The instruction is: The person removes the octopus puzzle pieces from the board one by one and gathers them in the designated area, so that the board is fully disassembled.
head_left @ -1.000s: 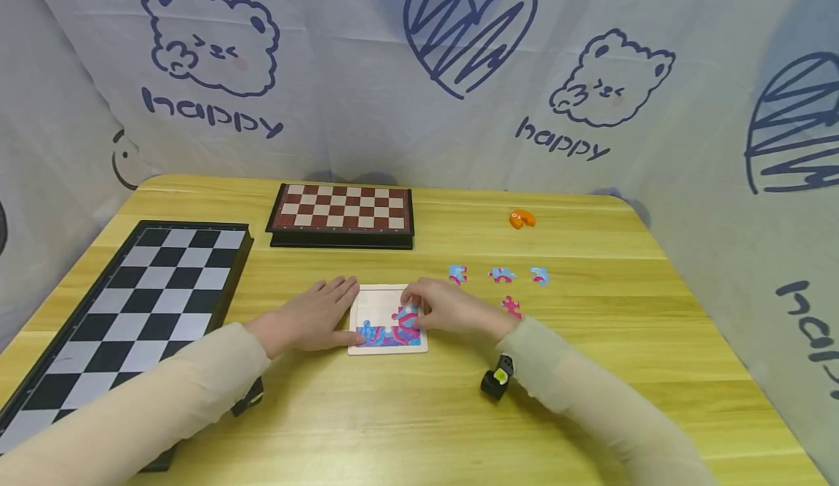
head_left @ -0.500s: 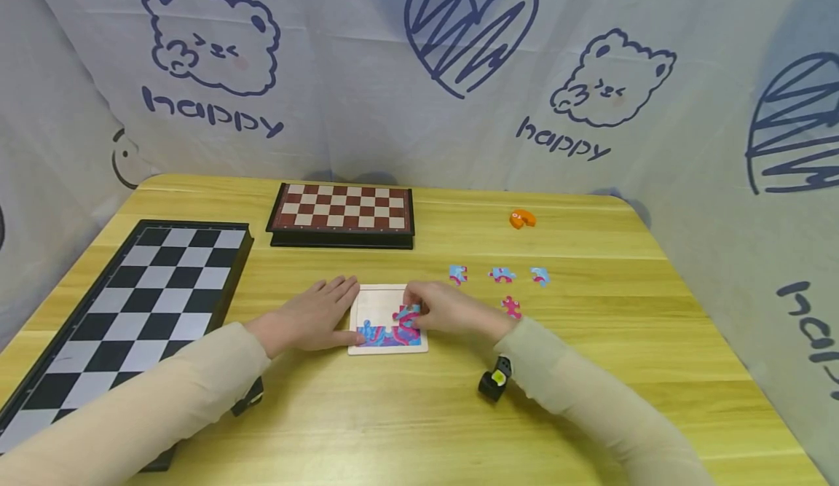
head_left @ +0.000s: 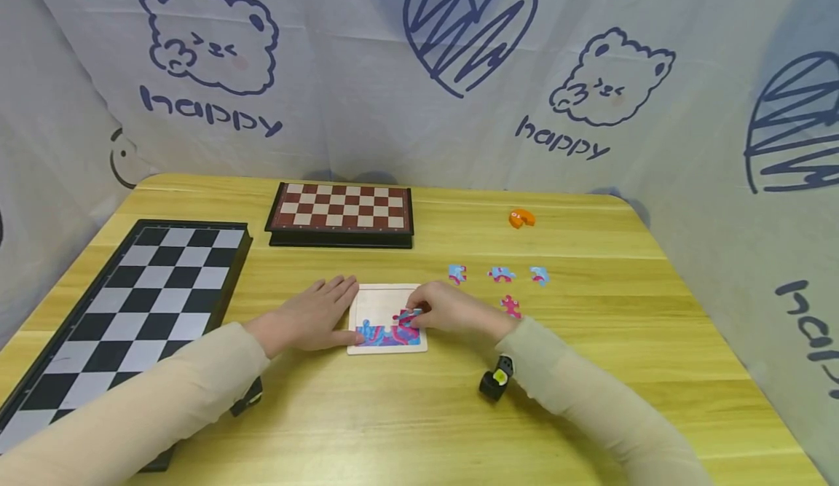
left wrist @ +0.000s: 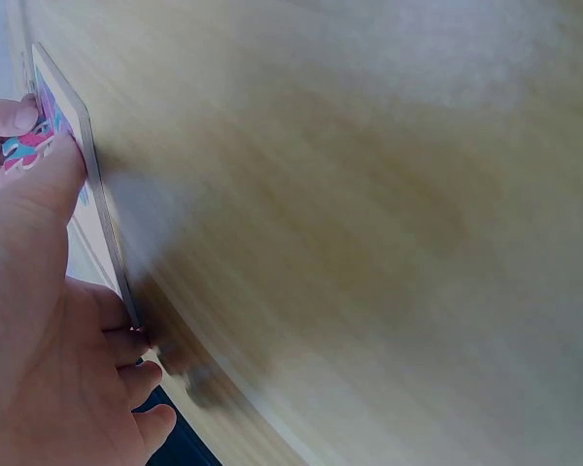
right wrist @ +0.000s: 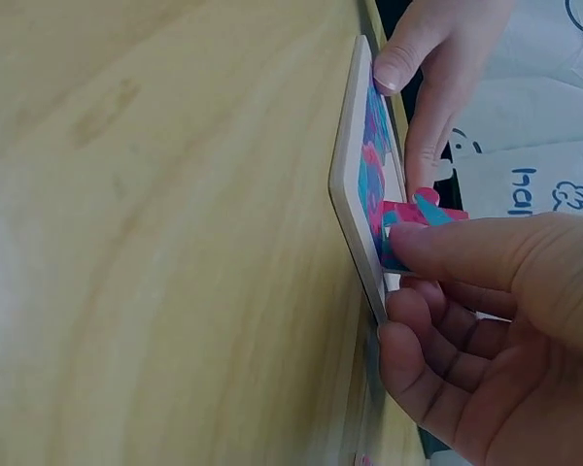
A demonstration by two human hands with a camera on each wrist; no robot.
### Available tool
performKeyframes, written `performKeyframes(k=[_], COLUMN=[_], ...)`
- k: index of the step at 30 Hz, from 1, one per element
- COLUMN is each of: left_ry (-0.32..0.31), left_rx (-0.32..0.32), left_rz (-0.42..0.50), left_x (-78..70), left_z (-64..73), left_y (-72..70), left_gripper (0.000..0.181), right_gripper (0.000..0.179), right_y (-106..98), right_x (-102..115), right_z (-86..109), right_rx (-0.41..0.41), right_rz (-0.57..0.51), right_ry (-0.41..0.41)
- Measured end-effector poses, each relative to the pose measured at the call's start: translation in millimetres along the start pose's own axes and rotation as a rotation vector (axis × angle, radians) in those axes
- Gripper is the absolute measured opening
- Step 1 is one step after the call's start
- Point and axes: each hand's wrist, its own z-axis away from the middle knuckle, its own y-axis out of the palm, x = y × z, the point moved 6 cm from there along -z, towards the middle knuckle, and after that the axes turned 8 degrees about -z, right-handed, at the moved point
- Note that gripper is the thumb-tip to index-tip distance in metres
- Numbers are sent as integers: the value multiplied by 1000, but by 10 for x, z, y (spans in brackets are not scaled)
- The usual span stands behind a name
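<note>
A square jigsaw tray (head_left: 381, 300) with a pale rim lies in the middle of the table. Joined blue, purple and pink puzzle pieces (head_left: 387, 336) fill its bottom row; its upper part is bare. My left hand (head_left: 313, 316) lies flat at the tray's left edge, fingers straight, the thumb on the lower left corner. Between thumb and fingers my right hand (head_left: 452, 309) pinches a pink and blue puzzle piece (right wrist: 423, 212) above the tray's right side. In the right wrist view that piece stands tilted up from the tray, just behind the bottom row.
Several loose puzzle pieces (head_left: 501, 275) lie right of the tray, one pink piece (head_left: 510, 306) just beyond the right wrist. An orange curved object (head_left: 522, 218) sits farther back. A brown-and-white chessboard (head_left: 341, 209) stands behind; a larger black-and-white chessboard (head_left: 154, 296) lies under the left forearm.
The puzzle piece in my right hand has gone from lying nearly flat to tilted, its far edge raised. My right fingers have shifted slightly towards me. My left hand has stayed in place.
</note>
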Motion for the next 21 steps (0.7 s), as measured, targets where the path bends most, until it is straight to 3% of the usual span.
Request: performKeyframes(k=[11,21], left_ry=[-8,-6], left_rx=[9,4], left_rz=[2,-1], left_x=[5,11], left_z=[3,1], left_y=[-6,7], left_gripper=[85,86], right_gripper=[11,15], right_y=[-87,-361], right_x=[-54,-325], right_z=[113,493], right_rx=[-54,-188], right_rz=[-99,-227], right_ry=[-1,-51])
